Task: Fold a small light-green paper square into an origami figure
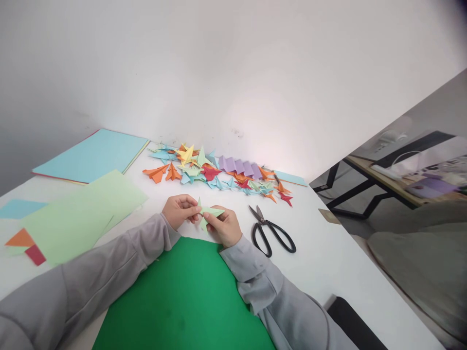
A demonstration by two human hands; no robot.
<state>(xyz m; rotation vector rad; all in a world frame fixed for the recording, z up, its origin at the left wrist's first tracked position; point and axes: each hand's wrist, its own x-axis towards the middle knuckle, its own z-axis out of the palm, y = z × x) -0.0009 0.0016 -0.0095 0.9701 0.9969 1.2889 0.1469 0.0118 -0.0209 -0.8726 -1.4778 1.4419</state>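
A small pale green folded paper figure [212, 211] with pointed tips is held between both hands, above the far edge of a green sheet [175, 296]. My left hand [180, 211] pinches its left side between thumb and fingers. On the other side my right hand [225, 226] grips it, the thumb pressed on top and the fingers mostly behind the paper. Scissors [261, 222] with black handles lie to the right of my right hand, blades slightly apart. Beyond the hands spreads a pile of colourful folded paper figures [209, 172].
Light green sheets [69, 221] lie at the left, with orange [21, 238] and red [35, 254] scraps. A stack of coloured paper [95, 154] sits at the back left. A black flat object [352, 323] rests near the right table edge. Behind stands a white wall.
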